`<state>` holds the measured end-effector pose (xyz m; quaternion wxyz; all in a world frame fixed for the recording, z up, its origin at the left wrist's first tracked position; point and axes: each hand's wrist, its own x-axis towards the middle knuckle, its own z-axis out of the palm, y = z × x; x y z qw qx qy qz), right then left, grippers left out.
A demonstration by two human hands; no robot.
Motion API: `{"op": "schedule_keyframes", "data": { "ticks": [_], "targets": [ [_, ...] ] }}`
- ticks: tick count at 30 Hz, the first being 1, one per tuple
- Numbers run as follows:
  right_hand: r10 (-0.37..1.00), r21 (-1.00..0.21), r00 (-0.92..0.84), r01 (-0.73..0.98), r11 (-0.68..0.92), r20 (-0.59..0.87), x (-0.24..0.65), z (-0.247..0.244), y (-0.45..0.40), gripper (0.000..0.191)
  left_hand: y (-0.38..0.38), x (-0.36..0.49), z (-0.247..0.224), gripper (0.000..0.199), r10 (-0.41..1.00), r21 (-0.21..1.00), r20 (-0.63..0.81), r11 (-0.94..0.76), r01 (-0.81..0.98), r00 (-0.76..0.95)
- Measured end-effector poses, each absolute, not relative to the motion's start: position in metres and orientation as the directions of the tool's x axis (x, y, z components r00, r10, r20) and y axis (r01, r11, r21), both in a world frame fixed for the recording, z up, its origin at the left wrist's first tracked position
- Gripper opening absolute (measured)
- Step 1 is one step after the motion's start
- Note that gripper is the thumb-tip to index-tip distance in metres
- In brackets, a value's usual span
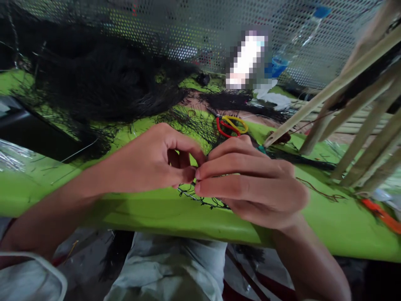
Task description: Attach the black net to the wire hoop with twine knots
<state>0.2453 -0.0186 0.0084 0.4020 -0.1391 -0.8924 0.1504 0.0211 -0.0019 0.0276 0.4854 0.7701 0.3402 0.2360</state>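
My left hand (pixel 156 161) is closed in a pinch, thumb and forefinger meeting in the middle of the view. My right hand (pixel 253 179) comes in from the other side, also pinching, its fingertips touching the left ones. Between and below the fingertips shows the edge of a black net (pixel 203 202), with small loops and knots along a cord. The exact spot they grip is hidden by the fingers. Just beyond the right hand lie pliers or scissors with one red and one yellow handle (pixel 233 125), partly covered.
A big heap of black fibre or netting (pixel 109 75) fills the back left of the green tabletop (pixel 188 217). A dark box-like object (pixel 34 129) and thin wires lie left. Wooden sticks (pixel 332 88) lean at right, near an orange tool (pixel 380 215). A plastic bottle (pixel 294 46) is behind.
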Motion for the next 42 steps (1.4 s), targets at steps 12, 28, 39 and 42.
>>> {"op": "schedule_keyframes", "data": {
  "ticks": [12, 28, 39, 42],
  "targets": [
    [0.408, -0.417, -0.6, 0.133, 0.899, 0.688, 0.243, 0.01, -0.021, 0.02, -0.001, 0.019, 0.028, 0.013, 0.75, 0.896, 0.032, -0.314, 0.314, 0.66],
    [0.688, -0.52, -0.337, 0.468, 0.714, 0.643, 0.236, 0.005, -0.023, 0.011, -0.005, 0.025, 0.017, 0.017, 0.809, 0.798, 0.38, -0.532, 0.284, 0.448],
    [0.732, -0.533, -0.229, 0.553, 0.641, 0.642, 0.226, 0.001, -0.03, 0.006, -0.004, 0.025, 0.015, 0.013, 0.79, 0.692, 0.464, -0.605, 0.393, 0.401],
    [0.747, -0.545, -0.225, 0.559, 0.625, 0.626, 0.225, -0.001, -0.03, 0.007, -0.005, 0.025, 0.013, 0.012, 0.752, 0.609, 0.527, -0.659, 0.441, 0.396]
  ]
}}
